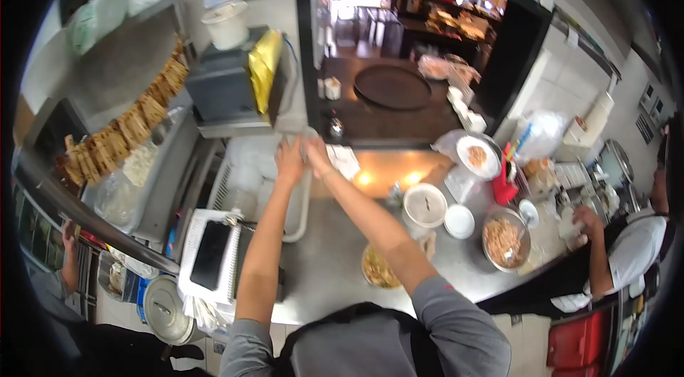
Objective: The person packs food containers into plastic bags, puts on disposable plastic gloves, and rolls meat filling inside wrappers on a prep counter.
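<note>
My left hand [288,161] and my right hand [315,156] meet over the far right end of a whitish plastic bin [302,229]. Their fingers are bent close together around something small and greyish that I cannot make out. Clear and white plastic containers [246,179] lie inside the bin, left of my left hand. Just right of my right hand is a crumpled white paper or cloth [343,162]. Under my right forearm, a bowl of chopped food [381,267] stands partly hidden on the steel counter [313,263].
A phone [211,254] lies on a notebook at left. To the right stand a white lidded tub [425,206], a white round lid [459,221] and a metal bowl of shredded food [505,239]. A co-worker's hand [588,221] is at far right; another person's hand [69,239] shows at left.
</note>
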The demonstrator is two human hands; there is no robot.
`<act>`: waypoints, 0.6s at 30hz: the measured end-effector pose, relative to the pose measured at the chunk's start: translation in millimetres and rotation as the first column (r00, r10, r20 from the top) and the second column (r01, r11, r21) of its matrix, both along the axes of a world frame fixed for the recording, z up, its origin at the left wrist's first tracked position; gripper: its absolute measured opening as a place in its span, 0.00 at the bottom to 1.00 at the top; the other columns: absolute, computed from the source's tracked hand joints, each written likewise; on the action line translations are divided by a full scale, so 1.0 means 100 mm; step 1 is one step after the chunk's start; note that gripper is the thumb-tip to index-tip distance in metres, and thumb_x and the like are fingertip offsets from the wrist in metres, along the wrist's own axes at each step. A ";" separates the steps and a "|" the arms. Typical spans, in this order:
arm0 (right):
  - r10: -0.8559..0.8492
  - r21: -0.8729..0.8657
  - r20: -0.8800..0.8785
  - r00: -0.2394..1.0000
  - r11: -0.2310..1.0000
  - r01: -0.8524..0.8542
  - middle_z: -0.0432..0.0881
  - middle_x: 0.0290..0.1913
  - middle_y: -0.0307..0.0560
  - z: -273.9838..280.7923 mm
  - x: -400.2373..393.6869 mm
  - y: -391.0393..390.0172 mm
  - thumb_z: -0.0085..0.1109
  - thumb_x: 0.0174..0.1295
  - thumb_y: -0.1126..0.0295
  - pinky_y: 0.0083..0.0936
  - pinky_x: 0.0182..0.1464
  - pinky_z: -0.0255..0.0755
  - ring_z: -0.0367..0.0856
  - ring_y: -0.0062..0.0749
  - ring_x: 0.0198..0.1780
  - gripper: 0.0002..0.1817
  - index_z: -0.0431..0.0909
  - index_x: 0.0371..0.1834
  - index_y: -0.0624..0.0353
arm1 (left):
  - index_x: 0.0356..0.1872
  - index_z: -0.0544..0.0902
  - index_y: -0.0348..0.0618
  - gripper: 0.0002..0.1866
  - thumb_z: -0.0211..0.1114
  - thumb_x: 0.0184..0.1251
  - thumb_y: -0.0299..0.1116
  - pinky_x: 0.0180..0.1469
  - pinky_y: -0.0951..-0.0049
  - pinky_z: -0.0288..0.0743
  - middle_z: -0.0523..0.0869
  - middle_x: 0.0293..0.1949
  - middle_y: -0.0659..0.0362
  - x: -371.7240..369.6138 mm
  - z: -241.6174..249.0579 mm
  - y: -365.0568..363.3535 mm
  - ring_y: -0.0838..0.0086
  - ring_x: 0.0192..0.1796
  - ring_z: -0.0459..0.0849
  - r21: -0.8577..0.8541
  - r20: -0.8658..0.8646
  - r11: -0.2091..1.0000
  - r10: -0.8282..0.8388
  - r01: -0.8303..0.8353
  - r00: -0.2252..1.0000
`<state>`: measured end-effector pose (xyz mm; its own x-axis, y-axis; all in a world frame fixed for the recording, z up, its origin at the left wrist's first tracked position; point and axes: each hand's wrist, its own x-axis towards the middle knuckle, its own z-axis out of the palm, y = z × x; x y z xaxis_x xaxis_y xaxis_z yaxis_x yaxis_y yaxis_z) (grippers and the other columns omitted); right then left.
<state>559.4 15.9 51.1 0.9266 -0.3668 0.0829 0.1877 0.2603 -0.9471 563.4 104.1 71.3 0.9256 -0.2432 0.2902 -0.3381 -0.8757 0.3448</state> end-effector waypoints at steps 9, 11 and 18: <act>0.423 -0.079 -0.181 0.888 0.894 -0.442 0.80 0.33 0.52 0.52 -1.08 -1.58 0.54 0.62 0.72 0.30 0.31 0.81 0.84 0.39 0.33 0.11 0.73 0.45 0.63 | 0.48 0.81 0.46 0.15 0.59 0.58 0.27 0.60 0.61 0.62 0.71 0.56 0.50 -1.51 0.96 -0.21 0.54 0.60 0.67 -0.292 0.532 0.861 -0.216 0.417 0.819; 0.540 -0.006 -0.415 0.732 0.803 -0.596 0.82 0.36 0.53 0.08 -1.37 -1.78 0.54 0.63 0.71 0.28 0.35 0.81 0.84 0.39 0.37 0.11 0.75 0.47 0.62 | 0.48 0.81 0.46 0.14 0.58 0.60 0.27 0.59 0.64 0.64 0.73 0.54 0.51 -1.81 0.84 -0.16 0.57 0.58 0.69 -0.395 0.411 0.799 -0.287 0.453 0.865; 0.649 0.096 -0.523 0.553 0.689 -0.718 0.81 0.46 0.48 -0.42 -2.34 -2.05 0.51 0.65 0.71 0.19 0.47 0.77 0.81 0.28 0.47 0.11 0.75 0.49 0.61 | 0.48 0.81 0.45 0.12 0.57 0.65 0.31 0.49 0.71 0.72 0.78 0.49 0.53 -2.28 -0.19 -0.17 0.69 0.50 0.78 -0.694 -0.072 0.623 -0.560 0.362 0.825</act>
<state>325.6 -188.6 8.6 0.8106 0.3752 -0.4497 -0.4837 -0.0041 -0.8752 335.3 87.4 52.0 0.8017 -0.5112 0.3098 -0.4464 -0.1675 0.8790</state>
